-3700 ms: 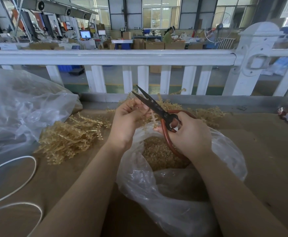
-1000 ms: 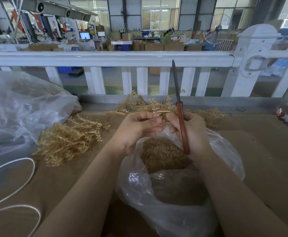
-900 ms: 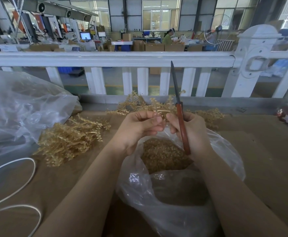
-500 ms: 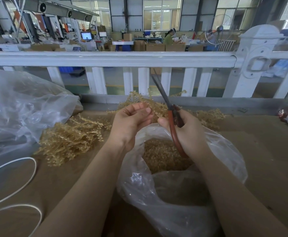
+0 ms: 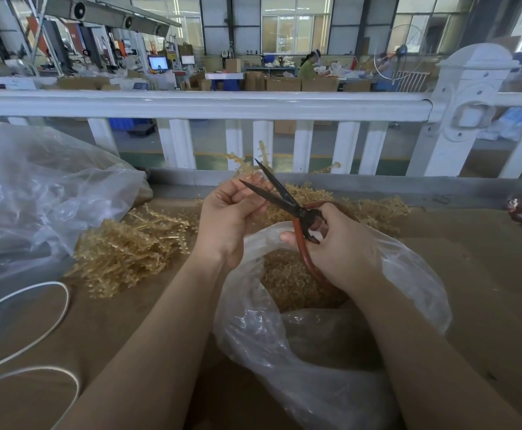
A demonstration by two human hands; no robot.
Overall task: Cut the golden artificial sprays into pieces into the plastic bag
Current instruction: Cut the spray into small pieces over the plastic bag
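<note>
Your left hand (image 5: pixel 227 217) pinches golden spray (image 5: pixel 255 167) over plastic bag (image 5: pixel 408 274); right hand (image 5: pixel 338 248) grips scissors (image 5: pixel 279 195), blades open. Mid-cut: close blades, drop piece in bag.

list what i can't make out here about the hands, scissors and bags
1. Head view: the scissors' lower handle loop, hidden behind the right hand.
2. How full the plastic bag is; both hands and crinkled film cover it.
3. The left hand's spray stem, hidden by its fingers.
4. The big bag's contents, cut off at left.
</note>
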